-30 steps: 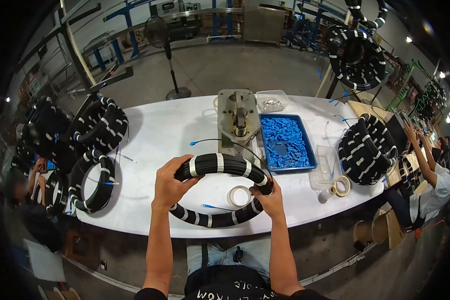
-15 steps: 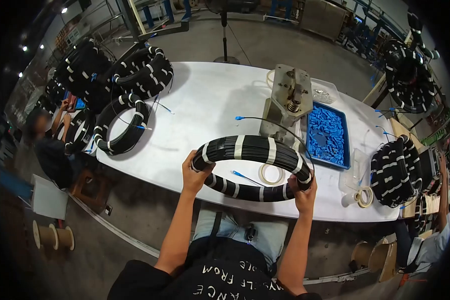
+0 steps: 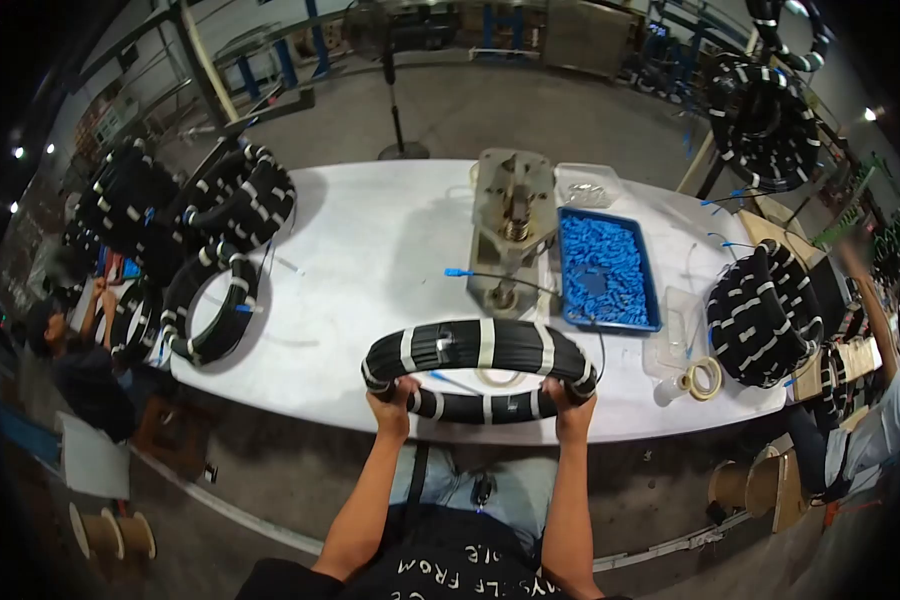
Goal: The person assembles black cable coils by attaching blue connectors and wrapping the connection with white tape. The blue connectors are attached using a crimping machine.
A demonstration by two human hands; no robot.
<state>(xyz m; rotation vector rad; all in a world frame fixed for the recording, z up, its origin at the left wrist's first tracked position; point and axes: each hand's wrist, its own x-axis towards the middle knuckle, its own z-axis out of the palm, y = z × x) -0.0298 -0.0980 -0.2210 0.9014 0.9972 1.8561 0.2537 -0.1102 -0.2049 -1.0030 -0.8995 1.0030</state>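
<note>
A coil of black cable, bound with white tape bands, is held tilted above the front of the white table. My left hand grips its left side, and my right hand grips the right side. Both hands have their fingers wrapped round the bundle. One loose cable end with a blue connector sticks out beyond the coil's far side. A second blue-tipped end shows through the opening of the ring, near a roll of tape partly hidden behind the coil.
A metal press stands beyond the coil, beside a blue tray of small blue parts. Tape rolls lie to the right. Cable coils stand at right, others at left. Co-workers sit on both sides.
The coil in my hands has come lower and nearer to my body, its opening looking narrower. The camera view has shifted, so the table and press appear lower and further left.
</note>
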